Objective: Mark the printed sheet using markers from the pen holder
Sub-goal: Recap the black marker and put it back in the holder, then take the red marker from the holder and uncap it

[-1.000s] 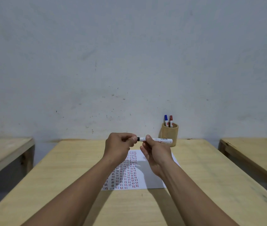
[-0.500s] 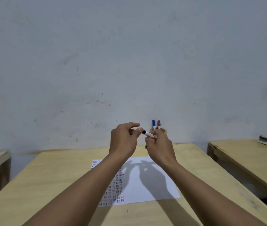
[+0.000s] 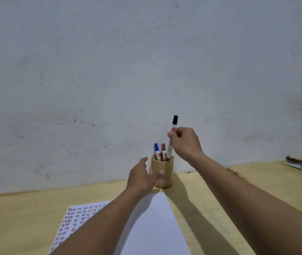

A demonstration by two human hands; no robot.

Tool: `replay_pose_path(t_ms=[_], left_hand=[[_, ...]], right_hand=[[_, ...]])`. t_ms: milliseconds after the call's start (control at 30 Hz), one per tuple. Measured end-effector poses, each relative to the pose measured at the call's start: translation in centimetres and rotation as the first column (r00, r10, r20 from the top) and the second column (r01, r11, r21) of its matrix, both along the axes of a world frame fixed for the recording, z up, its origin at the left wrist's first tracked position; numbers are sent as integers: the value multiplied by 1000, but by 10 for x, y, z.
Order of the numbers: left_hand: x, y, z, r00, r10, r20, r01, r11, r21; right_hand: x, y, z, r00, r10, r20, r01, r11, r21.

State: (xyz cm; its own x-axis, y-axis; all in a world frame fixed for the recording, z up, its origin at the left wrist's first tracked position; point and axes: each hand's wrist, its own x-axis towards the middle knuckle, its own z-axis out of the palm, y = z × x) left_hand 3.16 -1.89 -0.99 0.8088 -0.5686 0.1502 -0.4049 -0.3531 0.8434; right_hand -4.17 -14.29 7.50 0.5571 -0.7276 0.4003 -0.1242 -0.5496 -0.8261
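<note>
Three markers are in play at this moment. Two of them, the blue-capped marker (image 3: 156,151) and the red-capped marker (image 3: 163,151), stand upright in the pen holder (image 3: 163,172), a round wooden cup near the far edge of the table (image 3: 211,199), close to the wall. The third one, the black-capped marker (image 3: 172,137), is held upright by the right hand (image 3: 185,142), cap on top, and its lower end is just at the mouth of the holder, or a little inside; the exact depth cannot be told. The fingers of this hand are curled closed around the barrel. The left hand (image 3: 142,176) is beside the holder with fingers loosely spread, the thumb lying across the front of the cup; it seems to steady the cup, but a firm grip is not clear.

The printed sheet (image 3: 161,223) lies flat on the table in front of the holder, between the two forearms. Its left part carries many rows of small red and dark marks, while the right part looks blank.

As a judgement, part of the marking is done. With the cap on and the marker at the holder, the black one looks finished, and the blue and red ones may be left to use.
</note>
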Motion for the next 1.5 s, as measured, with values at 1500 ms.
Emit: replay_pose_path(t_ms=[1500], left_hand=[[-8, -15, -4, 995, 65, 69, -68, 997, 35]], right_hand=[[3, -2, -2, 997, 67, 42, -71, 992, 102]])
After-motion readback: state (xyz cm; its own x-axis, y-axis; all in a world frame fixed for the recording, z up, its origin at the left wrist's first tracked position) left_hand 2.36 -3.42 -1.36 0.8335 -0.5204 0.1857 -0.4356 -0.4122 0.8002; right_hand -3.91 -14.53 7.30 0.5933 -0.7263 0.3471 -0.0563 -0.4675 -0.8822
